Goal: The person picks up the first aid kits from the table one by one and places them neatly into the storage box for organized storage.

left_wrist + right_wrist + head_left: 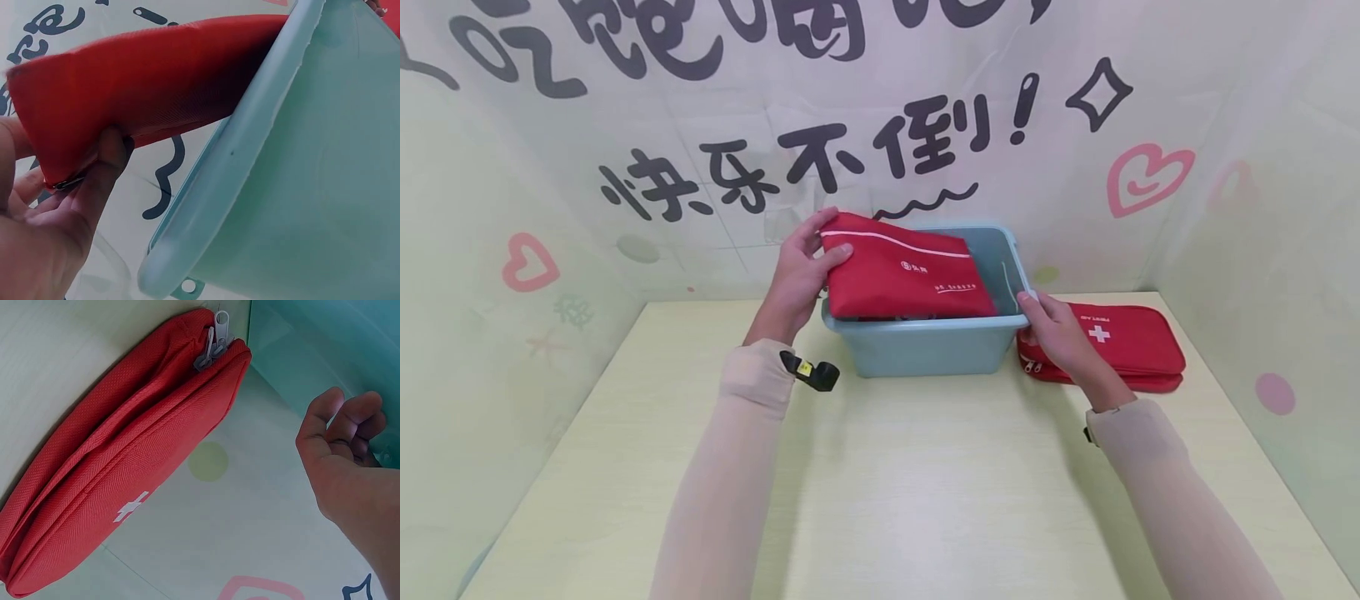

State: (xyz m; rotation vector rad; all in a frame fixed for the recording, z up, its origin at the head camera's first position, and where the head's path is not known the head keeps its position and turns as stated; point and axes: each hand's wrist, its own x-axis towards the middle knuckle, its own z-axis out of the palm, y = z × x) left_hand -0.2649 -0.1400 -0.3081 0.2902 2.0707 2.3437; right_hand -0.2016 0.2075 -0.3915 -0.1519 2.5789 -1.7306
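My left hand [797, 279] grips the left end of a red zippered pouch [898, 275] with white printing, thumb on its front. The pouch lies tilted over the light-blue plastic bin [932, 348], its right end down inside the rim. In the left wrist view, fingers of the left hand [59, 228] curl under the pouch [150, 81] near its zip, outside the bin's rim [219, 181]. My right hand [1062, 333] holds the bin's right rim, thumb on top. The right wrist view shows that hand [350, 450] with bent fingers at the bin's wall [312, 344].
A red first-aid bag [1131, 337] with a white cross lies on the pale table [895, 483], right beside the bin; its zip pulls [215, 340] face the bin. A printed curtain [737, 108] hangs behind. Dark items show under the pouch inside the bin.
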